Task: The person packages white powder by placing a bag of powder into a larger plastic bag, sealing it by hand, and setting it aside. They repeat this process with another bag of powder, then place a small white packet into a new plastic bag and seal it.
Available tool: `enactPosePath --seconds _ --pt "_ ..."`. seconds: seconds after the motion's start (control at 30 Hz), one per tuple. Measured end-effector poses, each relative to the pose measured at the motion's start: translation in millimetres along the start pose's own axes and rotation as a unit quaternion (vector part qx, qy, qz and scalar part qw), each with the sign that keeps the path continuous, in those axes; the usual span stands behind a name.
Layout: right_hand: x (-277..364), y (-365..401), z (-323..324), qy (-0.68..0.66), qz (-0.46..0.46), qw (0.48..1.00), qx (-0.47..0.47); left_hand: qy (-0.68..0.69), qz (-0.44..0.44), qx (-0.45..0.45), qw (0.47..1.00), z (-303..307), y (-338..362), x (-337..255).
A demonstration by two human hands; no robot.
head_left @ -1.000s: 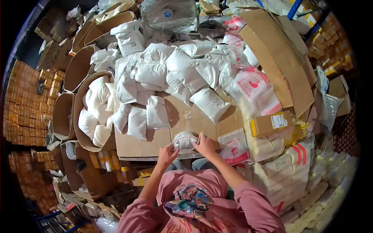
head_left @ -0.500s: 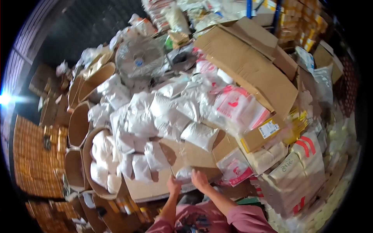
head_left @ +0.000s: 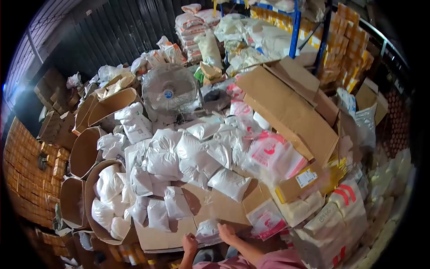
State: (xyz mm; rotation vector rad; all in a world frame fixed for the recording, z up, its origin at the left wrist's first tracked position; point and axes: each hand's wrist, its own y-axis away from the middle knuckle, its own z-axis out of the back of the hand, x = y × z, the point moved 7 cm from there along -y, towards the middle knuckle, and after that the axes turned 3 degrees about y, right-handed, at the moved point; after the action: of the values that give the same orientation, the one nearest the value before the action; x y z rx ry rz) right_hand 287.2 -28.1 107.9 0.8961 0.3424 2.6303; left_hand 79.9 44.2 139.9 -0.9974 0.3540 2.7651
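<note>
A small clear plastic bag of white powder lies at the near edge of the cardboard-covered work surface, between my two hands. My left hand is closed at the bag's near left side, where its thin film reaches the fingers. At the right side my right hand pinches the bag's edge. Fine detail of the fingertips is too small to make out. Filled white bags lie just beyond, with a larger heap of filled bags behind them.
At left stands a carton of white bags, beside other open cartons. A fan stands behind the heap. Red-printed plastic bags, a large flattened carton and a small labelled box are at right.
The head view has tilted up, so the scene sits lower and more of the back wall shows. Both hands stay at the small bag on the near edge.
</note>
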Motion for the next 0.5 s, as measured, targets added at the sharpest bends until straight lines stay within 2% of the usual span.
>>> enactPosePath --seconds 0.03,0.1,0.2,0.3,0.33,0.37,0.43,0.5 --pt "-9 2 3 0.006 -0.054 0.998 -0.014 -0.014 0.01 0.019 1.0 6 1 -11" --pt "-12 7 8 0.008 -0.081 0.996 -0.033 0.017 0.054 0.054 0.997 17 3 -32" --pt "14 19 41 0.004 -0.069 0.996 -0.061 -0.011 -0.014 0.108 0.994 7 3 -28" --pt "17 13 27 0.054 -0.068 0.996 -0.025 -0.018 -0.113 0.08 0.99 -4 18 -16" --pt "24 11 31 0.077 -0.058 0.995 -0.03 0.054 -0.036 0.108 0.992 13 15 -29" --pt "29 14 35 0.064 -0.012 0.997 -0.051 0.043 -0.023 0.14 0.989 -3 12 -10" --pt "24 10 29 0.067 0.002 0.997 -0.036 0.113 0.022 0.189 0.975 17 11 -17" --pt "26 9 35 0.07 0.026 0.995 -0.06 0.124 -0.028 0.174 0.977 3 1 9"
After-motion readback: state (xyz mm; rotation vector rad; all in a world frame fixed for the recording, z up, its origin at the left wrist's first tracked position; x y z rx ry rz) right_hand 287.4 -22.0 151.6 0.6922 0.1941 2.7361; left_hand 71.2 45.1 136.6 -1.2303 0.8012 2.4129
